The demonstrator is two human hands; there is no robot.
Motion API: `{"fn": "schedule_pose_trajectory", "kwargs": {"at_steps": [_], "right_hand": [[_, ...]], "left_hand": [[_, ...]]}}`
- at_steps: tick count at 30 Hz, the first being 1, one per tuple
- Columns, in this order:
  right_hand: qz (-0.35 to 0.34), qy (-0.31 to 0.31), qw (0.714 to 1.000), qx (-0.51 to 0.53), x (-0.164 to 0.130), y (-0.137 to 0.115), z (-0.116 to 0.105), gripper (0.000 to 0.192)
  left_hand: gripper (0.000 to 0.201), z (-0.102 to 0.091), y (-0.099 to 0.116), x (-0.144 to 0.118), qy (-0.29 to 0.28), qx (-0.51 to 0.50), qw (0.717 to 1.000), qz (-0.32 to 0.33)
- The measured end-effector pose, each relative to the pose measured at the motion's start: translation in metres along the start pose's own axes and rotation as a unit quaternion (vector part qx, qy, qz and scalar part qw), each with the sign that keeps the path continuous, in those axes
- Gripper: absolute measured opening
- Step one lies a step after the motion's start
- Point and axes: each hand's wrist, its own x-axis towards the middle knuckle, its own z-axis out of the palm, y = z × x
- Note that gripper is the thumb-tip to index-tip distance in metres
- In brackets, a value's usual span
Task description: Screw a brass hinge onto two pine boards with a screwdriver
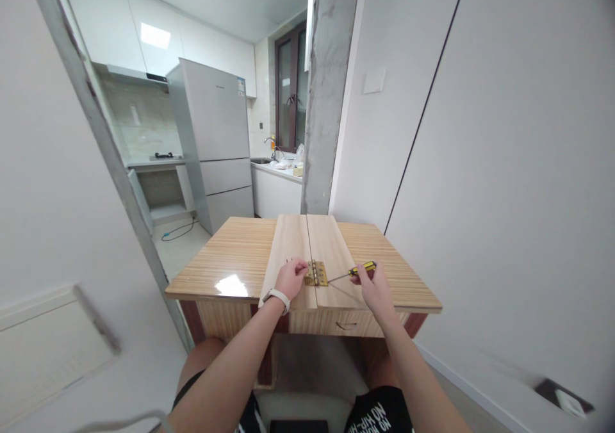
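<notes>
Right now I see the screwdriver (358,270) lying nearly level in my right hand (372,285), its yellow-and-black handle gripped with the fingers closed round it and its thin shaft pointing toward nine o'clock at the brass hinge (316,273). The hinge sits across the seam of two pale boards (307,253) laid side by side on the counter (230,253), near the front edge. My left hand (291,278) rests at the hinge's nine o'clock side, fingers curled and pinched just at its leaf; whether they hold a screw is too small to tell.

I judge the screwdriver light and stiff, with a handle that offers sure purchase; it is best held round the thick part, well back from the shaft. The hinge looks small, hard and smooth, liable to slide on the boards unless pressed flat. The boards seem rigid and fairly light, loose on the glossy counter, so they may shift under sideways force.
</notes>
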Motion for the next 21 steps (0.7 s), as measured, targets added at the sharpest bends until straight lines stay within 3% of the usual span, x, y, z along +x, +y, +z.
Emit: {"fn": "schedule_pose_trajectory", "kwargs": {"at_steps": [8, 15, 21], "right_hand": [[0.008, 0.006, 1.000, -0.015, 0.000, 0.002, 0.000, 0.036], [0.015, 0.021, 1.000, 0.016, 0.000, 0.001, 0.002, 0.040], [0.001, 0.005, 1.000, 0.006, -0.004, -0.002, 0.001, 0.037]], "left_hand": [[0.010, 0.004, -0.003, 0.000, 0.000, 0.019, 1.000, 0.013], [0.007, 0.005, -0.007, 0.002, 0.019, -0.046, 0.999, 0.012], [0.007, 0.009, -0.003, 0.009, 0.019, -0.035, 0.999, -0.001]]}}
